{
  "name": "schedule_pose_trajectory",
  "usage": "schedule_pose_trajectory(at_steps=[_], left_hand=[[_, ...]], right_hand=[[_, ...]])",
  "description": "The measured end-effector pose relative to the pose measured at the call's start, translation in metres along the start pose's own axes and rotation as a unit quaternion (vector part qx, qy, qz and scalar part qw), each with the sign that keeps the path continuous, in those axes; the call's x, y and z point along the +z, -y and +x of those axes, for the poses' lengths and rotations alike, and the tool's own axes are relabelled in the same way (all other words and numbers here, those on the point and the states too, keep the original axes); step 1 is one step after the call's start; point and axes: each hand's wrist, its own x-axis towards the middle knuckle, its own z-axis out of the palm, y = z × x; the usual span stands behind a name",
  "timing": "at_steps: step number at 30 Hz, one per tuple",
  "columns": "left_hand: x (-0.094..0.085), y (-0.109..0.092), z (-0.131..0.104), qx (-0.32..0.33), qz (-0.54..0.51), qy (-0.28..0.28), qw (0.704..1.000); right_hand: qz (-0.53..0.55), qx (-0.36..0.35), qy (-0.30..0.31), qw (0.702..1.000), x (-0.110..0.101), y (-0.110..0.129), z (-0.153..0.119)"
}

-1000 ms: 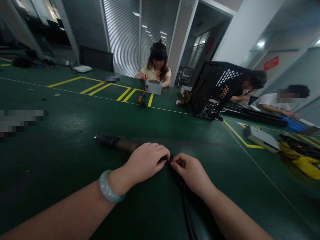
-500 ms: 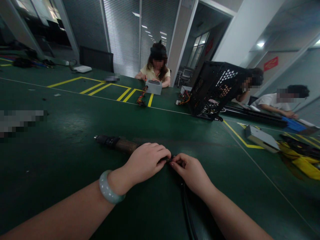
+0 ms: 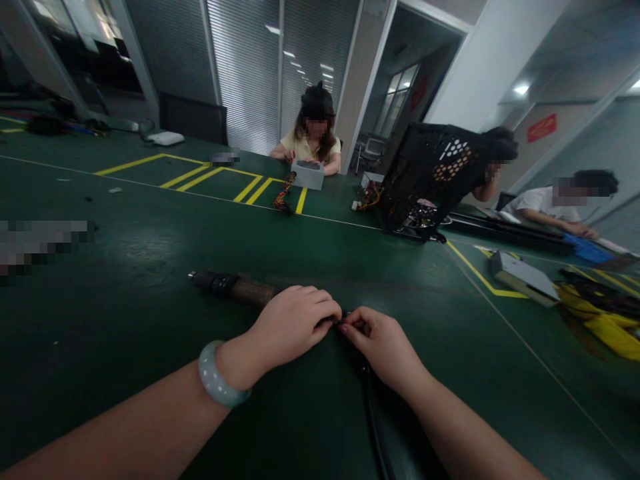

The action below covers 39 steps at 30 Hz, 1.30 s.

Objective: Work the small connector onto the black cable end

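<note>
Here, left hand [image 3: 295, 320]: wraps driver [image 3: 253, 291]
Right hand [image 3: 383, 343]: pinches cord [image 3: 376, 417]
Bench [image 3: 200, 227]: open stretch from driver to tape [image 3: 248, 188]

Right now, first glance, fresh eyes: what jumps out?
The two bare hands, centre frame: the left hand over the rear of a dark cylindrical tool, the right hand pinching a small dark part just beside it, with a black cable running down below. Then the pale spotted bangle on the left wrist. Farther back, right of centre, the big black case with its perforated panel.
</note>
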Motion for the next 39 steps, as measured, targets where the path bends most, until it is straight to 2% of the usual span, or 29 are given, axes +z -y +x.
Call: schedule_pose_trajectory(at_steps=[8, 18, 26, 39], left_hand=[[0.0014, -0.0008, -0.0009, -0.026, -0.003, -0.016, 1.000], [0.0024, 0.0013, -0.0008, 0.005, -0.009, -0.005, 1.000], [0.0026, -0.0009, -0.0015, -0.045, -0.014, -0.017, 0.999], [0.0026, 0.0008, -0.0007, -0.002, -0.010, -0.003, 1.000]], right_hand=[[0.007, 0.004, 0.001, 1.000, 0.0011, -0.0024, 0.0009], [-0.001, 0.000, 0.003, 1.000, -0.0009, 0.0007, 0.0003], [0.010, 0.000, 0.005, 1.000, -0.0007, -0.0010, 0.0010], [0.008, -0.004, 0.009, 1.000, 0.0007, -0.0036, 0.0005]])
